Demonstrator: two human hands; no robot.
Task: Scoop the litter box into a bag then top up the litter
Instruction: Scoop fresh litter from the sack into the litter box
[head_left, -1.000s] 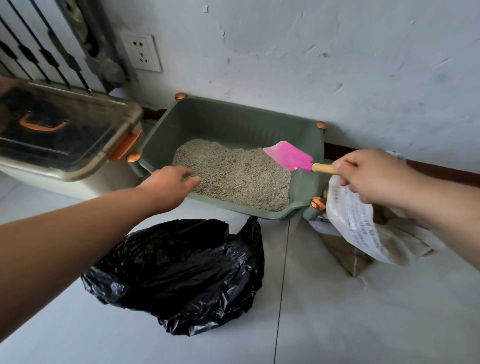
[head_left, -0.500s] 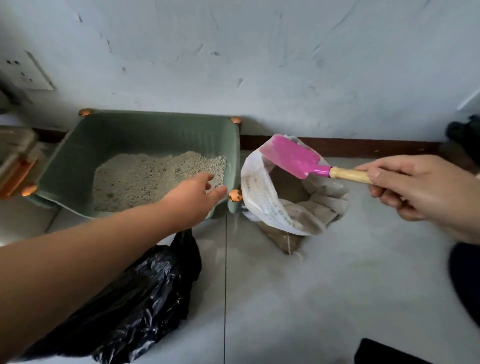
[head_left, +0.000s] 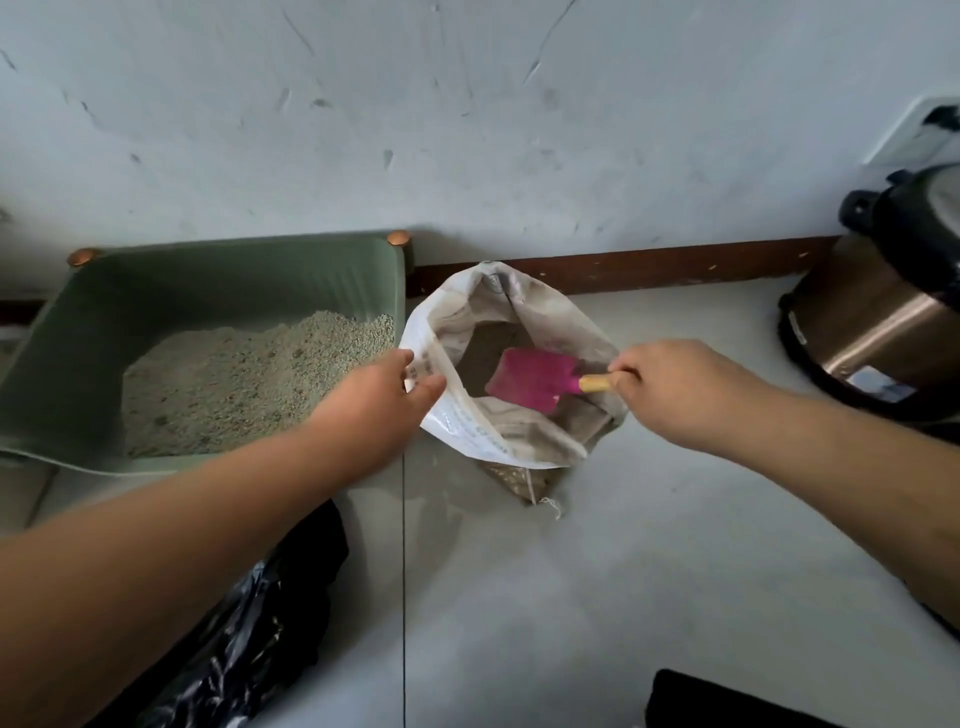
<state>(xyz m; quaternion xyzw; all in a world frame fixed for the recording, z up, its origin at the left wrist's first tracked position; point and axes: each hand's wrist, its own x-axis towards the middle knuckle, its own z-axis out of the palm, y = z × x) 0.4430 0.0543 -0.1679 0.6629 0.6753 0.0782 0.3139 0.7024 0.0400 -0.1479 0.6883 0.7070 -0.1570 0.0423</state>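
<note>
Topping-up seemingly underway: right hand (head_left: 670, 387) gripped the pink scoop (head_left: 530, 376) inside the litter sack (head_left: 467, 423); left hand (head_left: 379, 395) pinched its rim.

- litter sack (head_left: 467, 422): on floor (head_left: 571, 571), wall (head_left: 467, 130) behind it
- litter box (head_left: 234, 280): just left of sack, litter (head_left: 249, 374) in it
- scoop (head_left: 535, 378): blade in sack mouth, handle over right rim, in right hand (head_left: 675, 389)
- left hand (head_left: 374, 400): pinches sack's left rim
- trash bag (head_left: 249, 639): front-left of sack
- cooker (head_left: 878, 322): well right of sack

Bare left hand (head_left: 376, 400), bare right hand (head_left: 675, 395); left forearm (head_left: 208, 525), right forearm (head_left: 831, 457) uncovered to frame edge.
</note>
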